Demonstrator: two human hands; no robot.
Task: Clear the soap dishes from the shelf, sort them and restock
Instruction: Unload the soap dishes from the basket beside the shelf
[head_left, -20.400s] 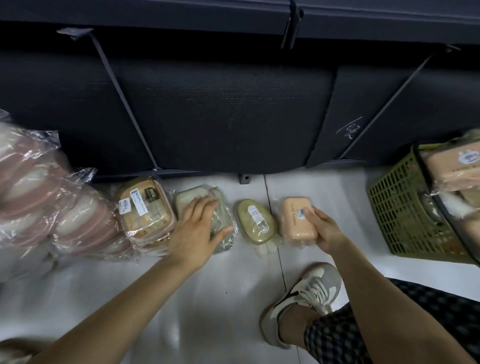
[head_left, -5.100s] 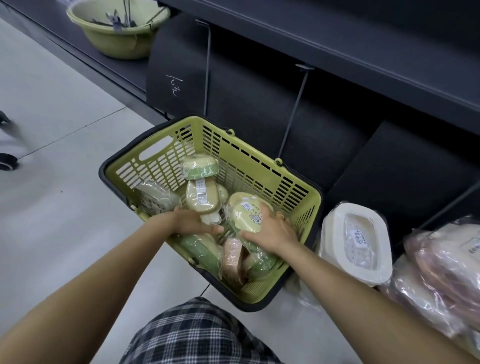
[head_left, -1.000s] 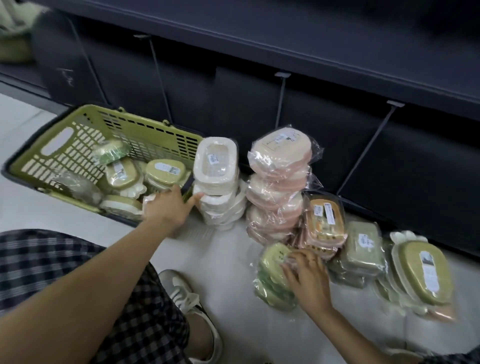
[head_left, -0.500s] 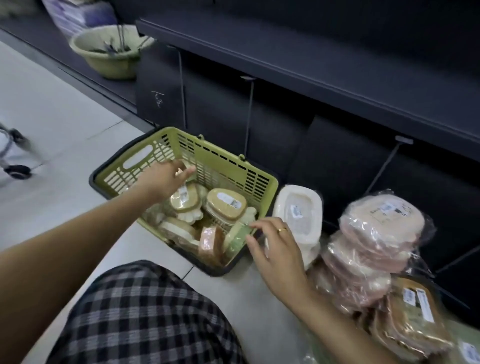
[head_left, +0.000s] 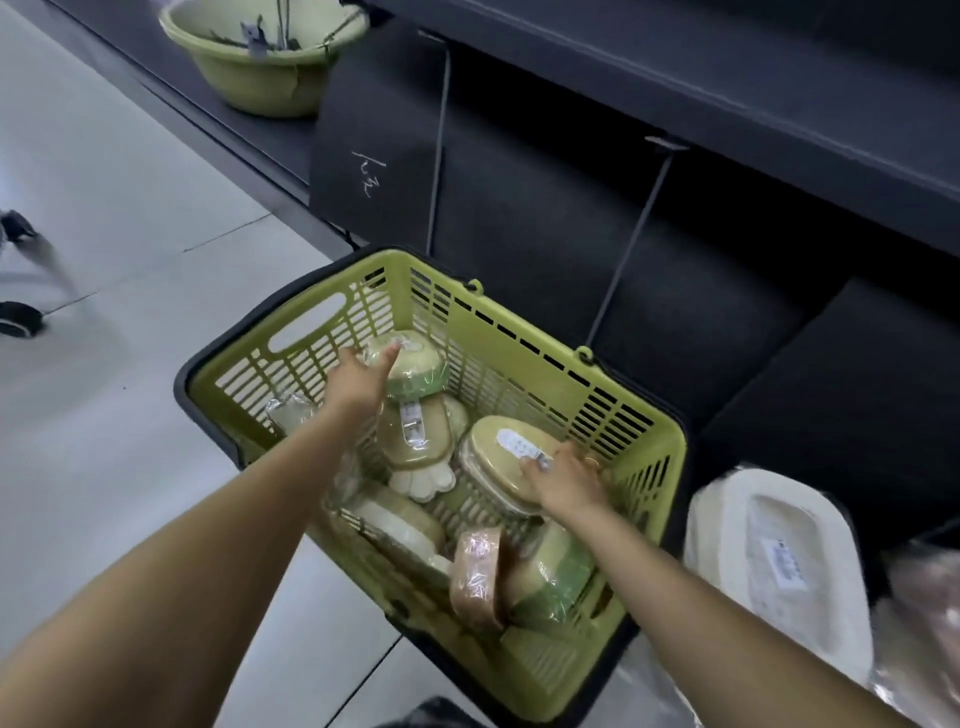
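Green basket (head_left: 498, 332) on the floor against the dark shelf base; wrapped soap dishes lie loose inside it; sorting step in hand, judged from both hands being in the basket.

Left hand (head_left: 358, 382) at the far left of the basket, arm stretched out long; its fingers are spread around the near side of the green-banded dish (head_left: 415, 366), which sits propped against the far wall; thumb side touches the wrap; whether the grip has closed, cannot tell.

Right hand (head_left: 563, 480) lies on the right end of the oval olive dish (head_left: 501, 465), fingers curled over its edge, apparently holding it; label faces up; the dish's long axis runs from far-left to near-right, toward the wrist, so a lift straight back along the forearm looks easiest.

Right hand is the nearer one to the sorted piles; white stacked dishes (head_left: 774, 566) stand just beside the basket on its right; the olive dish would travel that way.

Clover-footed dish (head_left: 415, 447) lies between the two hands, untouched.
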